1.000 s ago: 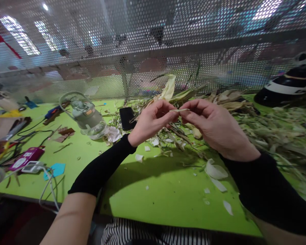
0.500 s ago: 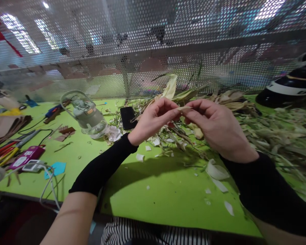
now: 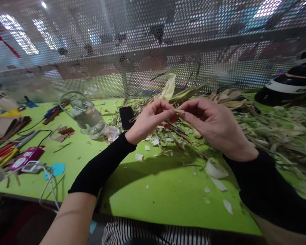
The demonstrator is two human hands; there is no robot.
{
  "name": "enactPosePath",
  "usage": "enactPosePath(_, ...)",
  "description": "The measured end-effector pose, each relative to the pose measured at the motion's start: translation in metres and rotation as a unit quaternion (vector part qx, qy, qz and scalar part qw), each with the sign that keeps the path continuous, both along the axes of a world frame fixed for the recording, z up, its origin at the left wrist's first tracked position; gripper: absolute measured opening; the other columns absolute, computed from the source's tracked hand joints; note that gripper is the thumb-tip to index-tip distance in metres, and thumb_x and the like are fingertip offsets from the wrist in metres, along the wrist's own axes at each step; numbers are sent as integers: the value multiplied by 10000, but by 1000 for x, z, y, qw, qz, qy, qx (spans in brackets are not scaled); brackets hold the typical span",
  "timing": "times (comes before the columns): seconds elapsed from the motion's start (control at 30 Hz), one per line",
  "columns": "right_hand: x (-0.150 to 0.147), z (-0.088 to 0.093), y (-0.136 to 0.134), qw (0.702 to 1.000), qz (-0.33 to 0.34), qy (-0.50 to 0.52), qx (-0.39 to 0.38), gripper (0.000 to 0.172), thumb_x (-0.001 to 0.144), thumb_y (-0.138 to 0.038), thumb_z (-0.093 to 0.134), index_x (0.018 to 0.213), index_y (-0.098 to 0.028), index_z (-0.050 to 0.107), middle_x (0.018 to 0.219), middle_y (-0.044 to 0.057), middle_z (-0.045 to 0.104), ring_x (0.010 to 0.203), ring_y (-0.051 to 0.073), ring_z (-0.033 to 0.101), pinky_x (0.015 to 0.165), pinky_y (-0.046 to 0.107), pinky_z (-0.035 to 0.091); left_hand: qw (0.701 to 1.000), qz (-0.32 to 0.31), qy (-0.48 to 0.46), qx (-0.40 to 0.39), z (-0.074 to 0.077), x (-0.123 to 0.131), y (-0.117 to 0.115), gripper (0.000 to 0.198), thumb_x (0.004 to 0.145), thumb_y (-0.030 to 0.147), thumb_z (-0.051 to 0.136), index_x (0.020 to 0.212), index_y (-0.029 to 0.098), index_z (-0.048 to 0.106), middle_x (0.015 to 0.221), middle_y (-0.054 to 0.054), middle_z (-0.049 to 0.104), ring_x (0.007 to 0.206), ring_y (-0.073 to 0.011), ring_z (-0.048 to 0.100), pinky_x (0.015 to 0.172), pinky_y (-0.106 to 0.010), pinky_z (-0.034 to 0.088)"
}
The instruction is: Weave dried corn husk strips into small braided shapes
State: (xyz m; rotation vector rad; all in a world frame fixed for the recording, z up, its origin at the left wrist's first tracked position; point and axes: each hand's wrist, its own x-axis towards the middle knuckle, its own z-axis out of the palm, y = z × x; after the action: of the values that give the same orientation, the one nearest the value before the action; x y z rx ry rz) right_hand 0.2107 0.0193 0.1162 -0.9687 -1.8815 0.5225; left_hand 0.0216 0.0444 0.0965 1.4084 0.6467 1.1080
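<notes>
Between my two hands stretches a small pale strip of corn husk (image 3: 177, 110), raised above the green table. My left hand (image 3: 155, 117) pinches one end between thumb and index finger. From the other side, my right hand (image 3: 211, 126) pinches the strip too, its fingertips almost meeting the left ones. Behind and below the hands lies a heap of husk scraps (image 3: 178, 136). A larger pale yellow husk leaf (image 3: 169, 86) stands up out of the heap. Nearer me, a curled piece of husk (image 3: 216, 169) rests on the tabletop.
A black phone (image 3: 126, 117) and a lidded water bottle (image 3: 88, 115) stand left of the heap. Pliers (image 3: 5, 153), a purple box (image 3: 27, 158) and cables occupy the far left. More shredded husk (image 3: 277, 132) covers the right. A perforated metal screen (image 3: 104, 75) closes the back.
Both hands have shifted slightly left, still pinching the strip, and the fingertips have drawn a little closer together. The view has moved a little as well.
</notes>
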Motion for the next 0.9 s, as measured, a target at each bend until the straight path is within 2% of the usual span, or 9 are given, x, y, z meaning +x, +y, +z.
enactPosePath(0.1, 0, 1, 0, 993, -35, -72, 85, 84, 904, -351, 692, 909, -269, 711, 897, 38, 731, 817, 226, 660, 769, 381, 521, 998, -21, -7, -53, 3, -1, -1, 166, 926, 218, 692, 853, 166, 552, 813, 19, 678, 709, -56, 654, 624, -164, 497)
enactPosePath(0.17, -1, 0, -1, 990, -57, -87, 95, 73, 906, -341, 685, 889, -275, 711, 907, 53, 736, 849, 245, 665, 796, 396, 517, 998, -27, -16, -55, 3, -1, 0, 147, 922, 183, 683, 850, 167, 555, 800, 32, 652, 691, -44, 628, 614, -156, 489)
enactPosePath(0.33, -5, -2, -1, 998, -55, 9, 0, 182, 892, -454, 714, 905, -274, 688, 888, 30, 723, 808, 223, 647, 748, 382, 532, 999, 6, -25, 29, -1, 4, 2, 152, 902, 249, 734, 942, 175, 608, 850, 22, 664, 724, -54, 623, 655, -171, 520)
enactPosePath(0.53, -3, -5, 5, 985, -22, 122, -118, 258, 830, -492, 794, 893, -254, 714, 777, -13, 660, 708, 150, 583, 703, 310, 514, 990, 31, 7, 134, -6, 5, 2, 321, 837, 400, 822, 964, 166, 642, 924, -12, 711, 759, -81, 672, 743, -217, 573)
enactPosePath(0.6, -3, -5, 5, 982, -10, 137, -131, 264, 821, -491, 803, 893, -252, 720, 771, -15, 652, 706, 148, 580, 691, 305, 509, 988, 48, 13, 145, -6, 4, 2, 365, 820, 443, 833, 968, 165, 650, 895, -12, 713, 748, -88, 678, 737, -222, 574)
enactPosePath(0.7, -4, -3, 3, 988, -11, 115, -98, 242, 836, -470, 791, 891, -250, 710, 803, -4, 665, 722, 160, 590, 705, 322, 519, 994, 42, -11, 102, -6, 4, 2, 345, 847, 437, 811, 965, 162, 640, 847, -3, 707, 747, -90, 690, 738, -224, 576)
enactPosePath(0.9, -4, 1, -3, 999, -50, -12, 16, 135, 906, -426, 719, 895, -293, 695, 903, 40, 718, 851, 244, 657, 751, 388, 514, 999, -16, -40, -5, -4, 2, 5, 254, 875, 336, 792, 928, 158, 619, 842, 7, 692, 790, -84, 697, 739, -207, 574)
